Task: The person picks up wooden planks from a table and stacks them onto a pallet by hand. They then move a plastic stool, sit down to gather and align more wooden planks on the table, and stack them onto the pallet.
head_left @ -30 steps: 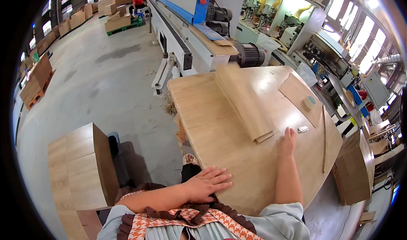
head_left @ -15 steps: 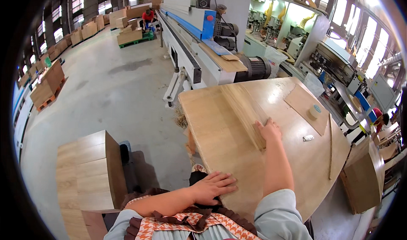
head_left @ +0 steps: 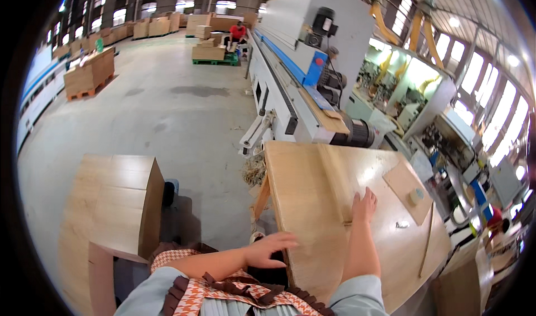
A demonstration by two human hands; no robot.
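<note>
A long narrow wooden board point(head_left: 335, 179) lies lengthwise on the pale wooden worktable point(head_left: 304, 215). My right hand point(head_left: 364, 204) rests flat on the board's near end, fingers spread and pointing away from me. My left hand point(head_left: 272, 248) lies on the table's near left edge, fingers loosely spread, holding nothing. Both forearms come in from the lower edge, over a patterned garment with grey sleeves.
A small square wooden panel point(head_left: 406, 188) with a small round object point(head_left: 416, 195) lies right of the board, and a thin strip point(head_left: 427, 244) beyond it. A long edge-processing machine point(head_left: 301, 78) stands behind the table. A stack of boards point(head_left: 114, 204) is at my left. A person in red point(head_left: 238, 32) sits far off.
The view has swung left and upward. My right hand slid along the board toward its near end. My left hand stays on the table edge.
</note>
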